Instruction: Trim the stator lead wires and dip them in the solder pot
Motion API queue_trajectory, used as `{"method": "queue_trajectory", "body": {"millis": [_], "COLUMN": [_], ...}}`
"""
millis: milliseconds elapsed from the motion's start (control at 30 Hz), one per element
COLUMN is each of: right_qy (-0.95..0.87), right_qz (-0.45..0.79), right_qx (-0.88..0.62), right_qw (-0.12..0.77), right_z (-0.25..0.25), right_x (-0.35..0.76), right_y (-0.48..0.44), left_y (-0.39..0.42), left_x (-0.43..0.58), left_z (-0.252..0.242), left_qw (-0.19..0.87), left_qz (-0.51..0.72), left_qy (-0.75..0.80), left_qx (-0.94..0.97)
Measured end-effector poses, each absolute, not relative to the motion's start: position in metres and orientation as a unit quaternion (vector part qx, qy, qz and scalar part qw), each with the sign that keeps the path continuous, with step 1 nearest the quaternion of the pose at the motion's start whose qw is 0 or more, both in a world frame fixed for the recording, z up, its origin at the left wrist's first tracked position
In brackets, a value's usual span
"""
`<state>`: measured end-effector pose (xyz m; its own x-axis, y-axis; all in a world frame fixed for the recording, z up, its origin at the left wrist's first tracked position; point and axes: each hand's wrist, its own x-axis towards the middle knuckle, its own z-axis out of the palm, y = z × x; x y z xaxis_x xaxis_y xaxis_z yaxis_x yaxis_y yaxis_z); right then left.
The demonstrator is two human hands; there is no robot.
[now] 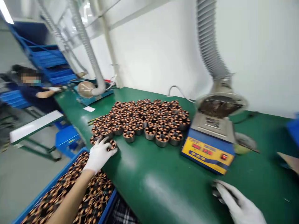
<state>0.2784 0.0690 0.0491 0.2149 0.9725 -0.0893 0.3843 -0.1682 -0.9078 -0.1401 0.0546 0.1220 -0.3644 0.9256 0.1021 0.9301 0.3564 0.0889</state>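
My left hand (100,154), in a white glove with dark fingertips, is closed around a copper-wound ring (113,145) at the near left corner of a large group of similar rings (149,116) on the green table (154,174). At the lower right, my right hand (235,199), also white-gloved, has its fingers bent around a small dark object (217,191), blurred and partly hidden. Beyond that hand stands a blue and yellow device (207,149) with red displays and a metal top.
A blue crate (56,180) full of copper-wound parts is below the table's left edge. Flexible ducts (207,37) hang over the device and a second machine (93,96). A person (35,90) sits at the far left, near a blue stool (66,136).
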Motion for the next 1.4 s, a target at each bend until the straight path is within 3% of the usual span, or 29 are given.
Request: {"method": "queue_trajectory", "body": {"millis": [133,267,500,667,767,867,967,1100,1233,1400], "right_qy": [-0.421,-0.449,-0.509,-0.471,-0.54,-0.655,-0.622,-0.604,-0.572,-0.464], "right_qz": [0.465,0.66,0.659,0.722,0.623,0.374,0.187,0.223,0.293,0.295], "right_qx": [-0.642,-0.49,-0.494,-0.461,-0.537,-0.638,-0.733,-0.738,-0.736,-0.748], "right_qw": [0.441,0.349,0.251,0.212,0.177,0.156,0.2,0.2,0.21,0.372], "right_z": [0.069,0.077,0.085,0.09,0.1,0.128,0.162,0.173,0.126,0.061], "right_x": [0.252,0.215,0.233,0.24,0.235,0.241,0.259,0.279,0.285,0.286], "right_y": [0.059,0.033,0.016,0.023,0.025,0.024,0.02,0.01,0.006,0.0], "left_y": [0.034,0.015,0.019,0.021,0.02,0.019,0.021,0.021,0.02,0.02], "left_x": [-0.093,-0.023,0.048,0.053,0.055,0.057,0.057,0.056,0.055,0.055], "left_z": [0.104,0.091,0.071,0.069,0.069,0.067,0.064,0.063,0.061,0.062], "left_qw": [-0.098,-0.106,-0.161,-0.184,-0.165,-0.156,-0.151,-0.145,-0.13,-0.1], "left_qz": [-0.122,-0.131,-0.296,-0.339,-0.342,-0.344,-0.347,-0.348,-0.349,-0.34], "left_qy": [-0.736,-0.598,-0.37,-0.336,-0.348,-0.338,-0.321,-0.322,-0.326,-0.332], "left_qx": [-0.659,-0.784,-0.866,-0.859,-0.857,-0.862,-0.868,-0.869,-0.869,-0.874]}}
